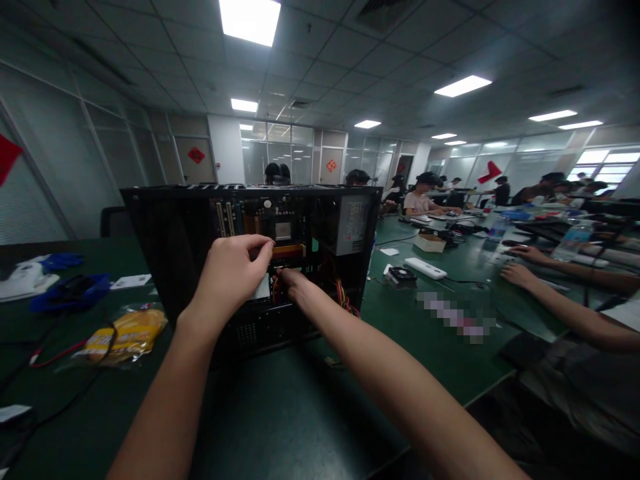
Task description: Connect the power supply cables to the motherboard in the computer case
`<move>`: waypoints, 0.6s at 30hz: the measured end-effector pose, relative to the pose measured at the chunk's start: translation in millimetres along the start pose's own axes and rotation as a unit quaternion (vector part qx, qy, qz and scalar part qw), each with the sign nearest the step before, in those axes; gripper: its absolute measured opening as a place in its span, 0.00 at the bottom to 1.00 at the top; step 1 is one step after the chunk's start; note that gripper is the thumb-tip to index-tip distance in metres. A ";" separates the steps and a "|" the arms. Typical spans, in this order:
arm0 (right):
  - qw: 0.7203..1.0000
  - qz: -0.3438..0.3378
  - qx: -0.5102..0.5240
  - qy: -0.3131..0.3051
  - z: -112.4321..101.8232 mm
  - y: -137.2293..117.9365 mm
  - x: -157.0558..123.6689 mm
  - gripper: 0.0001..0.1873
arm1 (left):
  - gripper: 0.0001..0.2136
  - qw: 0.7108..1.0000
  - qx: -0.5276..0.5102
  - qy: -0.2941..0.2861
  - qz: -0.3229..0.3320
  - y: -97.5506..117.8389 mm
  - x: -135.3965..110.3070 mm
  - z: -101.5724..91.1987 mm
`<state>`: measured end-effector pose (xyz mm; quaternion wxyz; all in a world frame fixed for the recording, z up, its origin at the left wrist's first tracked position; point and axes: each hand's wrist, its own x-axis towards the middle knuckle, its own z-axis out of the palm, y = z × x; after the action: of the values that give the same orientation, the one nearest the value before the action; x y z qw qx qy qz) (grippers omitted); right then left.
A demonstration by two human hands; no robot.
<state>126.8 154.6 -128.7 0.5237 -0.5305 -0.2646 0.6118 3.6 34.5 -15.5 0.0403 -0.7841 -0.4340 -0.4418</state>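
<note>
An open black computer case [165,247] stands on the green table [300,407] in front of me, its motherboard and cables facing me. My left hand [233,270] is inside the opening with fingers curled in a pinch near a yellow connector [289,251]; what it holds is hidden. My right hand [291,280] reaches deeper in, just below that connector, beside a bundle of red and yellow wires [345,300]. Its fingers are bent and mostly hidden inside the case.
A yellow packet in clear wrap [123,333] and blue gloves [70,293] lie to the left, with cables. A small fan [401,275] and a white power strip [425,268] lie right of the case. A neighbour's forearms [560,293] rest on the table at right; more people sit farther back.
</note>
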 end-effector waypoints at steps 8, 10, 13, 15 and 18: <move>1.000 0.006 -0.008 0.023 4.2 0.1 -0.6 0.13 | 0.15 0.945 0.159 -0.253 -0.131 -44.8 0.1 44.1; 1.000 0.004 -0.006 0.024 4.1 -0.3 0.2 0.13 | 0.14 0.936 0.140 -0.297 -0.126 -58.7 -2.0 62.5; 1.000 -0.001 -0.003 0.025 3.9 -0.9 1.9 0.13 | 0.13 0.931 0.116 -0.327 -0.114 -74.3 -4.4 86.4; 1.000 -0.005 -0.002 0.025 3.8 -0.7 3.5 0.12 | 0.16 0.930 0.113 -0.328 -0.121 -81.2 -5.5 96.9; 1.000 -0.012 -0.005 0.024 4.1 0.9 7.3 0.13 | 0.19 0.933 0.116 -0.313 -0.137 -88.1 -7.3 105.2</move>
<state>123.5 162.0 -131.0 0.5344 -0.5441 -0.2614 0.5916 8.0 131.5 -112.8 -0.0681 -0.8055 -0.5759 -0.1221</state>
